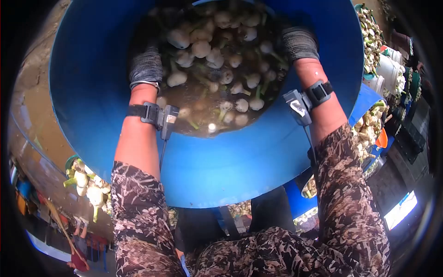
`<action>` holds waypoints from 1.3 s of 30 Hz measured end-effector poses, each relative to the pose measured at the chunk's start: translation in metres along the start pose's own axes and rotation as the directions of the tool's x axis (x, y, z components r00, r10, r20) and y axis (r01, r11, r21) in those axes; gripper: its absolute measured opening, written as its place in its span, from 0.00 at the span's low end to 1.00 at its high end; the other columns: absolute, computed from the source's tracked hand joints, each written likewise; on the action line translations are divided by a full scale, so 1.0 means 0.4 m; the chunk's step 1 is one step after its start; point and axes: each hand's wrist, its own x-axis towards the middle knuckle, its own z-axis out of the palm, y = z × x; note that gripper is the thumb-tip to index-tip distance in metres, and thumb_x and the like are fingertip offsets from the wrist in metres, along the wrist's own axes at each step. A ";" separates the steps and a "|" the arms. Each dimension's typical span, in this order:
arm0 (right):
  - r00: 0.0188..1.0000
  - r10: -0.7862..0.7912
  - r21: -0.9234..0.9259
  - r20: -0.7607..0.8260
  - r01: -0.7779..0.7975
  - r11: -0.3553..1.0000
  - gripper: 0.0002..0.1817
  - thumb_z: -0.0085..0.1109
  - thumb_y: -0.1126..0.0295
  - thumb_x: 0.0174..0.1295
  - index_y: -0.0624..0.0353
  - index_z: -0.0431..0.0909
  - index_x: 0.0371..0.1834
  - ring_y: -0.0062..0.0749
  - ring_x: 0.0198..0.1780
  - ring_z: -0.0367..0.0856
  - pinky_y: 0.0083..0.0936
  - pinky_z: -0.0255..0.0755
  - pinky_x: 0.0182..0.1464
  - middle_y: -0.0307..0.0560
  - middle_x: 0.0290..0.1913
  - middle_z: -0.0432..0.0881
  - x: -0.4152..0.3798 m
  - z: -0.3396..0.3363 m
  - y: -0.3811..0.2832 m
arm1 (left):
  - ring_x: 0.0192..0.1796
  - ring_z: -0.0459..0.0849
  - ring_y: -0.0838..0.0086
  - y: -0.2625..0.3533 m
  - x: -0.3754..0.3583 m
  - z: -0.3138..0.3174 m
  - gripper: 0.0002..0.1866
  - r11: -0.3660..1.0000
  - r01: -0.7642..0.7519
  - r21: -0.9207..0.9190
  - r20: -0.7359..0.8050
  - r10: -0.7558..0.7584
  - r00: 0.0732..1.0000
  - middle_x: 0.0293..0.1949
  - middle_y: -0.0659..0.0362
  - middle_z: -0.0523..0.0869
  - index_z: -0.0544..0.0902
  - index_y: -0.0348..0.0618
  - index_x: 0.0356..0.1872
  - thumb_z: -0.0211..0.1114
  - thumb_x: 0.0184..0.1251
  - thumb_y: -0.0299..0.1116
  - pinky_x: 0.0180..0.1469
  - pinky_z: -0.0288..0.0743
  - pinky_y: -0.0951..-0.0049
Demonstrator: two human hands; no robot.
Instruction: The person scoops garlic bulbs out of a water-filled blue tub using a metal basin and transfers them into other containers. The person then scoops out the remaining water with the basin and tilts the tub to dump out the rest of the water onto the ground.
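A large blue tub [221, 166] stands in front of me, holding murky brown water [184, 94]. Many garlic bulbs [201, 49] float in it, white to pale brown, some with green stalk stubs. Inside the tub on the left is my left hand [146, 64] in a grey knit glove, near the wall and the edge of the bulbs. My right hand [300, 44], gloved alike, reaches down along the opposite side. Dark shadow hides the fingers of both hands, so whether they touch any garlic does not show. Each wrist wears a strapped black device.
More garlic [94, 194] is heaped at the lower left. On the right are another garlic pile [369, 124], a white bucket [390, 69], a heaped container [369, 39] and an orange object [382, 138]. A person [80, 261] is at the far lower left.
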 end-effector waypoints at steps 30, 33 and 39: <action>0.938 -0.323 -0.312 -0.124 0.273 0.910 0.17 0.41 0.61 0.62 0.49 0.78 0.48 0.48 0.47 0.79 0.39 0.72 0.50 0.54 0.46 0.80 -0.080 0.042 0.040 | 0.48 0.80 0.54 -0.120 -0.004 -0.071 0.17 0.409 -0.178 0.895 0.089 0.226 0.970 0.47 0.44 0.80 0.82 0.40 0.45 0.46 0.65 0.33 0.52 0.73 0.57; 0.888 -0.402 -0.276 -0.224 0.338 0.900 0.17 0.45 0.66 0.59 0.50 0.76 0.50 0.48 0.47 0.78 0.40 0.72 0.50 0.52 0.47 0.79 -0.081 0.043 0.040 | 0.46 0.81 0.54 -0.150 -0.006 -0.039 0.15 0.380 -0.153 0.912 0.074 0.214 0.974 0.45 0.45 0.81 0.82 0.41 0.42 0.49 0.63 0.34 0.49 0.75 0.60; 0.997 -0.082 0.087 0.007 0.081 0.993 0.21 0.43 0.59 0.63 0.57 0.69 0.57 0.53 0.49 0.76 0.40 0.71 0.50 0.61 0.47 0.77 -0.030 0.128 0.091 | 0.49 0.81 0.55 -0.100 -0.039 -0.035 0.15 0.663 -0.073 0.745 -0.006 0.117 0.993 0.45 0.48 0.82 0.82 0.40 0.41 0.49 0.64 0.35 0.49 0.75 0.62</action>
